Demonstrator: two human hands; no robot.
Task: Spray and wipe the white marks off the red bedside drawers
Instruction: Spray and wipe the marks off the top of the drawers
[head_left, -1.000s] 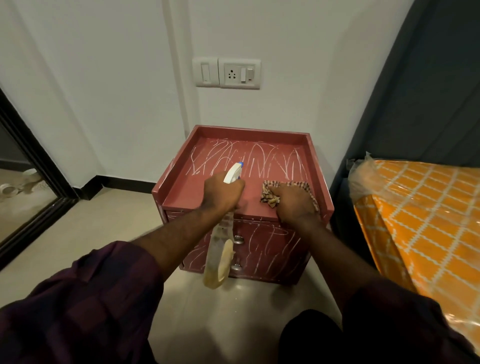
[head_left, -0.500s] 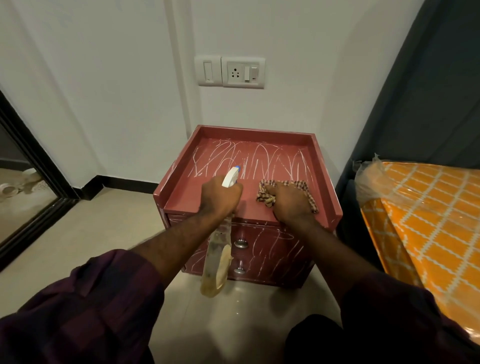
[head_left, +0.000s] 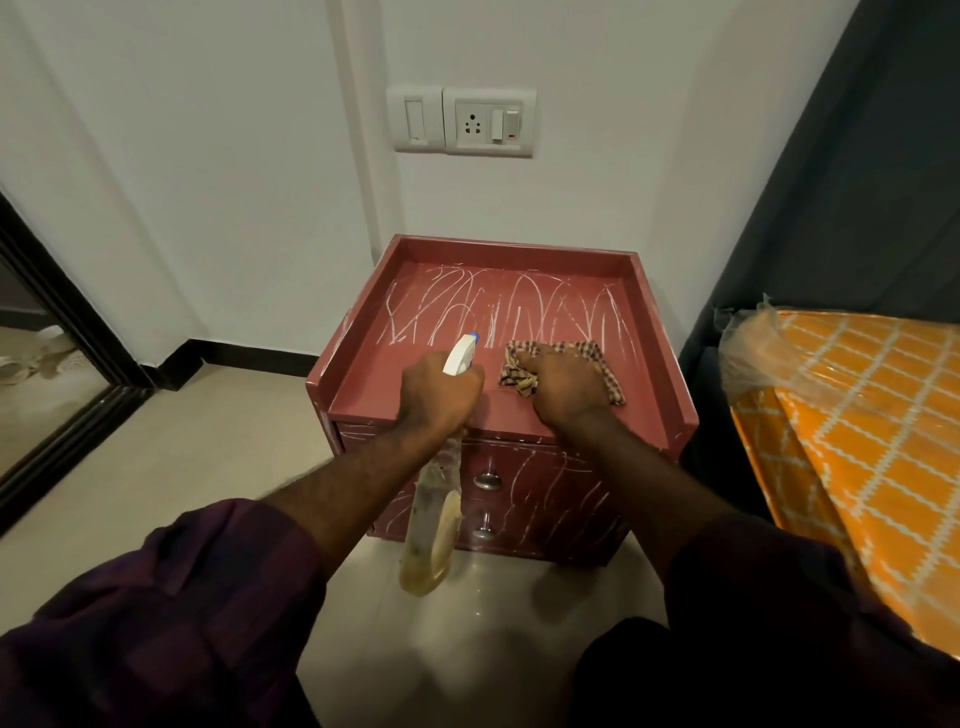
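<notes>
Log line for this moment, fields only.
left hand: grips spray bottle | right hand: grips checked cloth on top of red drawers | white marks: rear of top, drawer fronts

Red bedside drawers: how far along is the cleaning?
Done: the near strip on top of the bedside drawers looks free of marks. In hand: the left hand grips the spray bottle, nozzle toward the back; the right hand presses the checked cloth on the top. Left: white marks cover the top's back half and the drawer fronts.
</notes>
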